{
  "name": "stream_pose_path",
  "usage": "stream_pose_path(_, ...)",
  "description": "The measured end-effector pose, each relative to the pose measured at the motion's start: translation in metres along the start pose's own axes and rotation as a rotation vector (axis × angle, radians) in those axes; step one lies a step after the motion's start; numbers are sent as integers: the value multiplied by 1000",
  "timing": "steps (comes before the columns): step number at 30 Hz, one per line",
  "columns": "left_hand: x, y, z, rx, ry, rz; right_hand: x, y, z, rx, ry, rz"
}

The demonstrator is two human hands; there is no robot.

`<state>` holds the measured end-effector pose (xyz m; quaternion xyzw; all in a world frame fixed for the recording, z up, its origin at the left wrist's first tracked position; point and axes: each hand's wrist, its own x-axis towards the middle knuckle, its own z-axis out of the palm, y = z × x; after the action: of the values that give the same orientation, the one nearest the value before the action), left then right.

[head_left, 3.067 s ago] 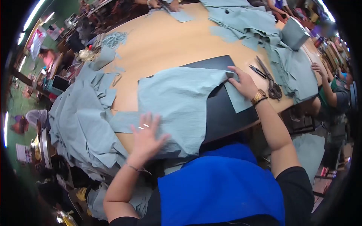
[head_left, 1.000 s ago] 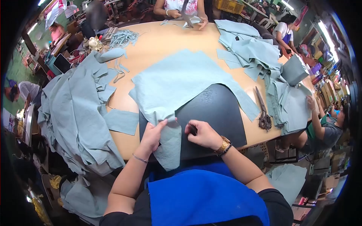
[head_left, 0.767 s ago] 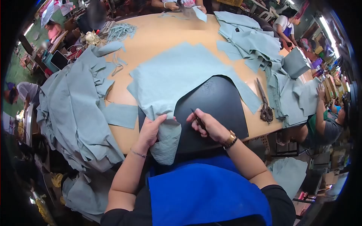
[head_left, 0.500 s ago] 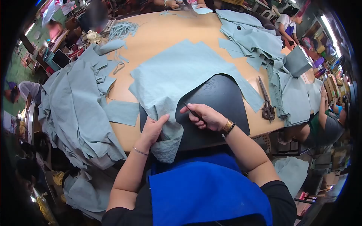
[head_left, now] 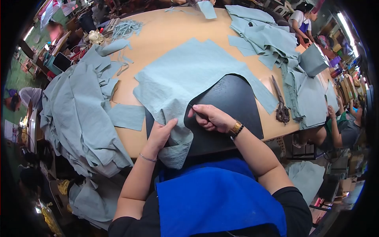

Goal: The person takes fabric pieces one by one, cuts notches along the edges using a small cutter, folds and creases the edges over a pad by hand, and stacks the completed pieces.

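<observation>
A large pale blue-green cloth piece (head_left: 189, 63) lies over the table, its near part gathered and hanging past the front edge. My left hand (head_left: 161, 133) grips this gathered part between thumb and fingers. Close to the cloth's curved edge, my right hand (head_left: 213, 118) is closed round small dark thread snips (head_left: 201, 115), mostly hidden by the fingers, with a thin tip toward the cloth. Under both hands lies a black mat (head_left: 227, 102). Large dark-handled scissors (head_left: 281, 102) rest to the right of the mat.
Heaped cloth (head_left: 79, 118) drapes over the table's left side. More cloth piles (head_left: 264, 35) and a stack of cut pieces (head_left: 312, 98) lie at the right. Thin cloth strips (head_left: 127, 29) sit at the back left. Other people work around the table (head_left: 173, 23).
My right hand has moved slightly up and left, bringing the tip to the cloth edge. My left hand keeps its grip. Across the table, a person's cloth piece has shifted.
</observation>
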<state>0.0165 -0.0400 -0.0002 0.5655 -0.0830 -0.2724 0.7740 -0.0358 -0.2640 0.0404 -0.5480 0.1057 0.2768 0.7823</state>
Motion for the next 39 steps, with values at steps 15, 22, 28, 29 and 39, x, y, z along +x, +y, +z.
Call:
stream_pose_path(15, 2, -3, -2, 7, -20, -17, 0, -2, 0, 43, -1, 32)
stream_pose_path(22, 0, 0, 1, -27, 0, 7, 0, 5, -3, 29, -19, -35)
stream_pose_path(28, 1, -2, 0, 19, -26, 30, 1, -1, 5, -1, -6, -3)
stream_pose_path(29, 0, -2, -1, 48, -25, 33, 2, 1, 5, -16, -12, -24)
stream_pose_path(39, -83, 107, -41, 1197, 89, -381, -71, 6, -57, 71, 454, -153)
